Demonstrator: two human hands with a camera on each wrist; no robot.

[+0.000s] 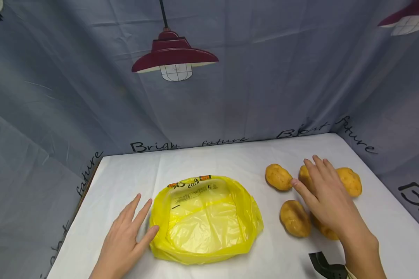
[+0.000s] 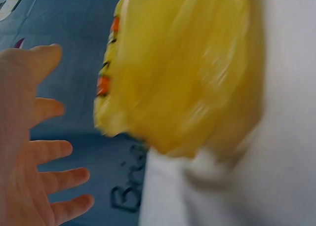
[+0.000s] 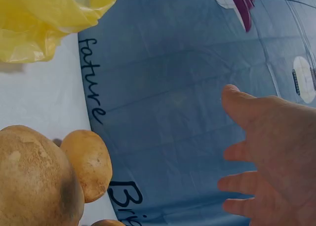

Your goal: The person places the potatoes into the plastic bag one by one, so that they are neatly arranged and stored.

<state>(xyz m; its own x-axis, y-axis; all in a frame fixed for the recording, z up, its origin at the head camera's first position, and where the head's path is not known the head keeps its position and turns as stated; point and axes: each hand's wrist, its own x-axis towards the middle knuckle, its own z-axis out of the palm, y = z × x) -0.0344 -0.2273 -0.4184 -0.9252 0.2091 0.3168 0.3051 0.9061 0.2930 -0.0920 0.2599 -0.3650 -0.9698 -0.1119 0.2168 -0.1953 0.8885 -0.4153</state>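
Note:
A yellow plastic bag [image 1: 206,228] sits mouth-up on the white table, its rim spread wide and its inside bare. Beside its left edge is my left hand [image 1: 125,236], fingers spread and holding nothing; the left wrist view shows the bag [image 2: 182,68] apart from those fingers. To the right lie several potatoes, among them one at the back [image 1: 278,177], one nearer the front [image 1: 295,218] and one at the far right [image 1: 350,182]. My right hand [image 1: 326,193] hovers over this group with its fingers extended, partly hiding some potatoes. Nothing is in its grasp.
The white table [image 1: 132,174] ends at a grey-blue curtain [image 1: 265,97] printed with lamps and lettering, which also hangs at both sides. A black strap [image 1: 326,266] shows at my right wrist.

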